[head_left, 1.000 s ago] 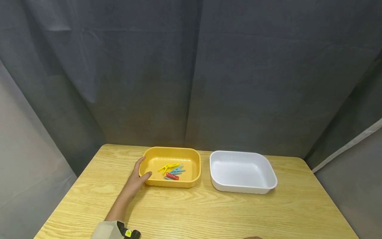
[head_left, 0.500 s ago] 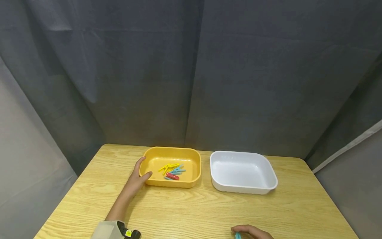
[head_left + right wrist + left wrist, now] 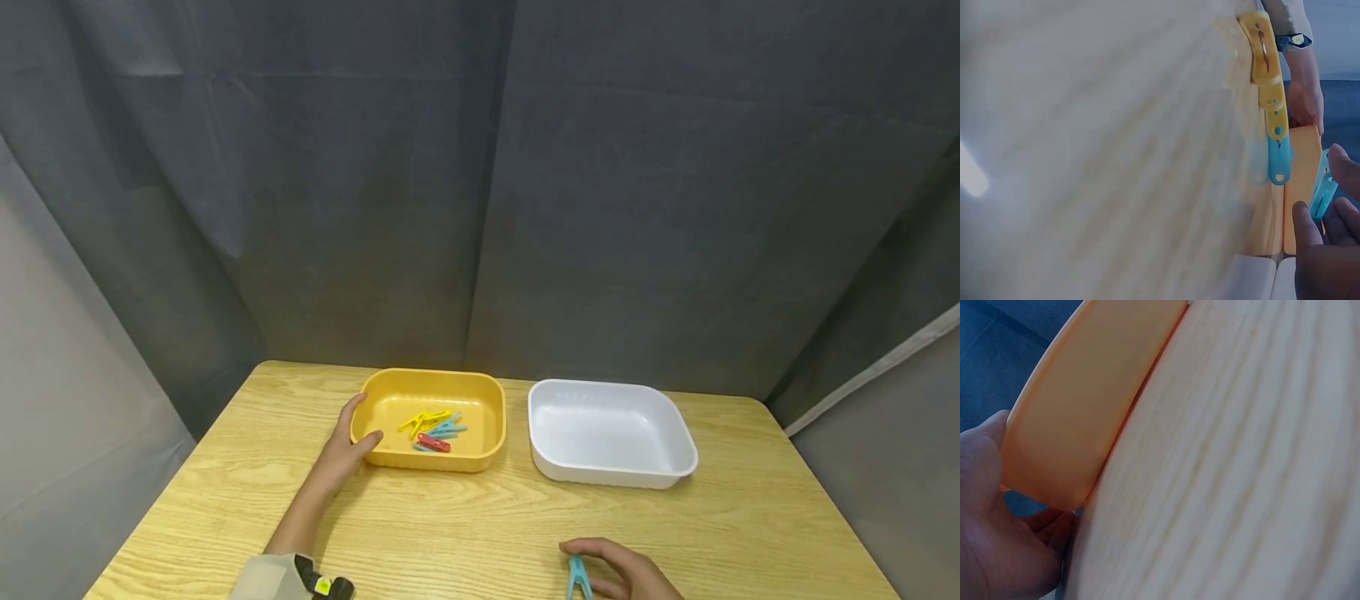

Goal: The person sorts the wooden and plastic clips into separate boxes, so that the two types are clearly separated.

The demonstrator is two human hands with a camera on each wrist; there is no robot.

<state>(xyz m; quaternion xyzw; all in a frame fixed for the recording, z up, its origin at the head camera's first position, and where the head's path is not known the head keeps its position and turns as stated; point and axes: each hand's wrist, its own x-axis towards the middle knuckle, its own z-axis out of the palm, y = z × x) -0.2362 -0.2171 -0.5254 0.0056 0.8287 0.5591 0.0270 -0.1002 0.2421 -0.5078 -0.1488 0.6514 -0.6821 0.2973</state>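
Observation:
My left hand (image 3: 347, 446) grips the left end of a yellow tray (image 3: 491, 450), thumb over the rim and the other fingers outside; the left wrist view shows the same hold on the tray wall (image 3: 1066, 419). Inside the tray lie yellow, light blue and red clothespins (image 3: 435, 442). At the front of the table, my right hand (image 3: 626, 568) pinches a light blue clothespin (image 3: 577, 573) between thumb and fingers. In the right wrist view this held clothespin (image 3: 1322, 194) appears at the right edge.
A white tray (image 3: 611, 477) stands right of the yellow one. In the right wrist view, yellow clothespins (image 3: 1264, 53) and another blue clothespin (image 3: 1279, 165) lie on the wooden table (image 3: 450, 533). Dark grey curtains (image 3: 375, 208) hang behind the table.
My right hand has come into the head view from the bottom edge, moving forward and left with the light blue clothespin. The left hand and both trays have stayed put.

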